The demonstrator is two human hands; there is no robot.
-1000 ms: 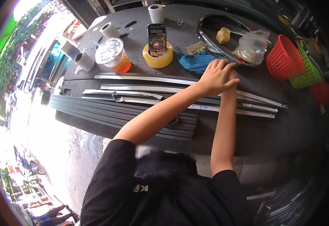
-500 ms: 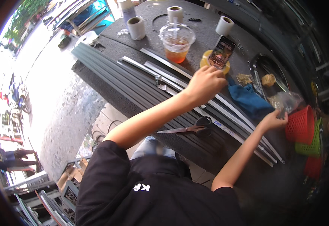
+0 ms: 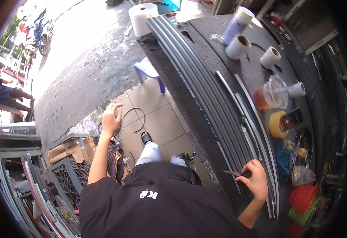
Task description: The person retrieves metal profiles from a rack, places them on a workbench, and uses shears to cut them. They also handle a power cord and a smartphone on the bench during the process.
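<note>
My right hand (image 3: 257, 180) is closed around the dark handles of a pair of scissors (image 3: 236, 173) over the near end of long grey profiles (image 3: 197, 67). The scissors point left, and their handles are mostly hidden by my fingers. Beside that hand, thin silver strips (image 3: 257, 119) run along the bench. Out to the left, my left hand (image 3: 112, 121) hangs in the air above the floor, its fingers apart and holding nothing.
On the dark bench (image 3: 209, 35) are several white film rolls (image 3: 238, 47), an orange drink cup (image 3: 270, 93), yellow tape (image 3: 277, 123) under a phone (image 3: 291, 119), a blue cloth (image 3: 283, 158) and a red basket (image 3: 301, 198). A blue stool (image 3: 149, 69) stands beside the bench; a frame rack (image 3: 68, 174) is at lower left.
My view has turned left. My left hand has moved off the bench, away from the phone, out over the floor. My right hand has left the plastic bag and taken up the scissors.
</note>
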